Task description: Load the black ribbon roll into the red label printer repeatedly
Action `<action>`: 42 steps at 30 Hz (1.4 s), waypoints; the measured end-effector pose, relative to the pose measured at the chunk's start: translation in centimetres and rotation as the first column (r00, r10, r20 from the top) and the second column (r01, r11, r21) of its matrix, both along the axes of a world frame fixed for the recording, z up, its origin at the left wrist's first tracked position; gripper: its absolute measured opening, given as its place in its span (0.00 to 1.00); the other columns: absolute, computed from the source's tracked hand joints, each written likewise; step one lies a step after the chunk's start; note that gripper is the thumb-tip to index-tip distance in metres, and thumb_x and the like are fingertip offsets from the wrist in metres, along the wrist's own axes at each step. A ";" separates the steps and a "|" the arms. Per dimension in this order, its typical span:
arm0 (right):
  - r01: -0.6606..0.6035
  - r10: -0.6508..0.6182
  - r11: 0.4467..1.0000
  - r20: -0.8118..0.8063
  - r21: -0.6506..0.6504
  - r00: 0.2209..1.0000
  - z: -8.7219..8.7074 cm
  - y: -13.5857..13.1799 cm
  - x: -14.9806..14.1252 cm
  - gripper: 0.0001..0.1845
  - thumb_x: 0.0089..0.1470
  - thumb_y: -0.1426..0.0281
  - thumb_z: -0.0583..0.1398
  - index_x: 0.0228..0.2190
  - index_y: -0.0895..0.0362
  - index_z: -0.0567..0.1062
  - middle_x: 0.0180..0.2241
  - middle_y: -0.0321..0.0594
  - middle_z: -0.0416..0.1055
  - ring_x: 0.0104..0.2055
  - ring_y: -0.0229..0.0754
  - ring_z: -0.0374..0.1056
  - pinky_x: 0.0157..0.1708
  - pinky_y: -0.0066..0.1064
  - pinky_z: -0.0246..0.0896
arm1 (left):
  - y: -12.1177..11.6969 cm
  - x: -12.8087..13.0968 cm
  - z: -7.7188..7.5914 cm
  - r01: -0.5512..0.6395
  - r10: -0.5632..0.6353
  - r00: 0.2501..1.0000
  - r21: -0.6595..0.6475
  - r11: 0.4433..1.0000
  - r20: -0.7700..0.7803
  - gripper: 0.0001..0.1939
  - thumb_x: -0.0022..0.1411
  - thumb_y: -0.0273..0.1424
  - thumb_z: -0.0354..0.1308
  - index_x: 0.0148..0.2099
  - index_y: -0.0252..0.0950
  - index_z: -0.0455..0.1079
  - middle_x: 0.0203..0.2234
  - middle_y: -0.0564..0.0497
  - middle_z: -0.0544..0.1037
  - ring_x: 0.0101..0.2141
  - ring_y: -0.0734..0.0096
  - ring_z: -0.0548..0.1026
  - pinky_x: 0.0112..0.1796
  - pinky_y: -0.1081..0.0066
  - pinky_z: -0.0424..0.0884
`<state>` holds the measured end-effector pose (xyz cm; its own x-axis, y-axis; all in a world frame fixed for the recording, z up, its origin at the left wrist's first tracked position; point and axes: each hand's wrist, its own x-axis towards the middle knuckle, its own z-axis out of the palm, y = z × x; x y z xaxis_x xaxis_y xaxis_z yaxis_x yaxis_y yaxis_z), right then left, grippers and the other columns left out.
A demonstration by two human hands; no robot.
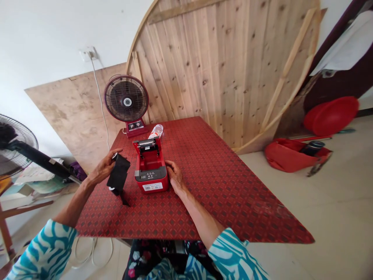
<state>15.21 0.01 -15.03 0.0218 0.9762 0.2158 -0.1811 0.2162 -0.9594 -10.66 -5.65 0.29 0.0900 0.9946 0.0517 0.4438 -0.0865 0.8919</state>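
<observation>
A red and dark grey label printer point(151, 184) stands on the table with its lid raised, showing a roller and the red inside. My left hand point(105, 166) is closed on a black ribbon roll point(119, 171) with white core ends, held tilted just left of the printer. A loose tail of black ribbon hangs below it toward the tabletop. Against the printer's right side lies my right hand point(175, 175), fingers bent along the casing; the fingertips are partly hidden.
The table point(221, 186) has a red patterned cover. Behind the printer lie a clear plastic bottle point(156, 131) and a small fan point(127, 102). A floor fan point(43, 157) stands at left. A red bag point(287, 159) sits on the floor at right, and a large wooden disc point(224, 66) leans behind.
</observation>
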 end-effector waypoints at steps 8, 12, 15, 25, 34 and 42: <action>0.018 -0.018 1.000 0.038 0.012 0.999 -0.2 0.2 0.0 0.16 0.52 0.65 0.54 0.40 0.52 0.76 0.42 0.39 0.75 0.48 0.45 0.69 0.53 0.41 0.60 | 1.5 6.1 0.8 0.166 -0.024 0.854 0.228 0.960 -0.519 0.24 0.57 0.42 0.61 0.53 0.38 0.66 0.35 0.52 0.77 0.32 0.69 0.74 0.34 0.70 0.70; 0.008 -0.008 1.000 0.036 0.001 0.999 -0.2 0.4 -0.2 0.16 0.51 0.65 0.53 0.40 0.52 0.75 0.43 0.39 0.75 0.48 0.45 0.69 0.52 0.41 0.60 | 2.7 7.8 1.0 0.229 -0.019 0.711 0.206 0.951 -0.703 0.19 0.59 0.42 0.59 0.49 0.37 0.72 0.39 0.48 0.79 0.37 0.64 0.76 0.38 0.69 0.70; 0.009 -0.010 1.000 0.049 0.010 0.999 0.1 0.3 -0.2 0.17 0.51 0.66 0.53 0.40 0.52 0.75 0.43 0.39 0.75 0.49 0.44 0.68 0.53 0.40 0.60 | 3.2 8.8 0.8 0.246 -0.005 0.586 0.172 0.954 -0.810 0.20 0.63 0.41 0.57 0.53 0.37 0.71 0.43 0.45 0.78 0.42 0.60 0.76 0.42 0.67 0.70; -0.005 0.006 1.000 0.060 -0.018 0.998 0.6 0.2 0.0 0.17 0.51 0.66 0.52 0.41 0.52 0.75 0.44 0.40 0.74 0.50 0.45 0.68 0.53 0.41 0.60 | 4.6 10.7 -0.7 0.231 -0.018 0.277 0.049 0.972 -0.961 0.17 0.66 0.33 0.52 0.54 0.37 0.70 0.50 0.42 0.76 0.53 0.55 0.70 0.51 0.62 0.68; -0.007 0.007 1.000 0.055 0.007 0.998 -0.2 0.4 0.0 0.17 0.52 0.65 0.53 0.41 0.52 0.74 0.44 0.40 0.75 0.50 0.46 0.68 0.53 0.41 0.59 | 5.5 10.4 -0.2 0.228 -0.166 0.271 -0.104 0.968 -0.948 0.19 0.59 0.30 0.58 0.53 0.43 0.73 0.48 0.46 0.78 0.51 0.54 0.74 0.47 0.62 0.70; -0.022 0.022 1.000 0.027 -0.010 0.999 -0.4 0.5 0.0 0.15 0.52 0.64 0.54 0.41 0.51 0.74 0.44 0.39 0.75 0.49 0.45 0.68 0.52 0.41 0.60 | 7.3 11.0 -1.1 0.203 -0.239 0.224 -0.195 0.960 -0.945 0.14 0.60 0.30 0.57 0.48 0.44 0.76 0.43 0.46 0.80 0.46 0.55 0.77 0.41 0.67 0.71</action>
